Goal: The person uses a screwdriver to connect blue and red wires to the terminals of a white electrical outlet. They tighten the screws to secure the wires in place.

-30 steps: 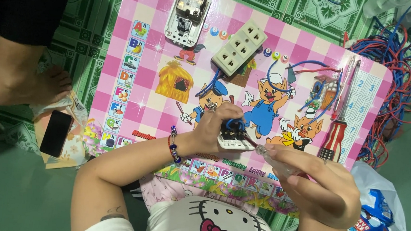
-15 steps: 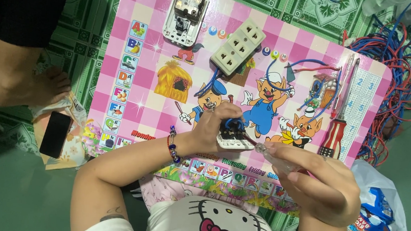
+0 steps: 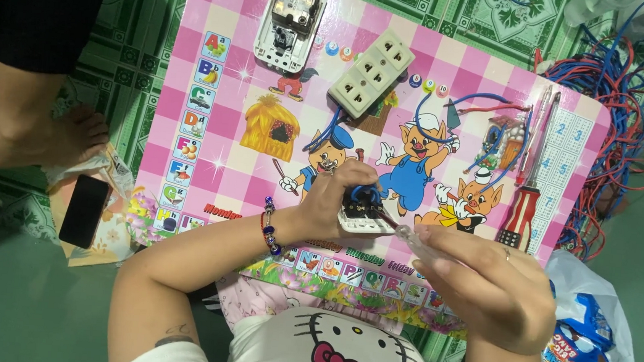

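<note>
My left hand [image 3: 336, 194] grips a small white switch module [image 3: 363, 216] with blue wires on it, held on a pink checked cartoon board [image 3: 219, 131]. My right hand [image 3: 494, 286] holds a clear-handled screwdriver [image 3: 417, 240] whose tip points into the module. A beaded bracelet sits on my left wrist.
On the board lie a white socket strip [image 3: 371, 71], a white switch box [image 3: 289, 19], short blue and red wire pieces [image 3: 488, 110] and a red-handled screwdriver [image 3: 523, 208]. A tangle of wires [image 3: 625, 128] lies right. A phone [image 3: 84, 210] and another person's foot [image 3: 42, 136] are left.
Both hands stay on the module and the screwdriver; they shift only slightly.
</note>
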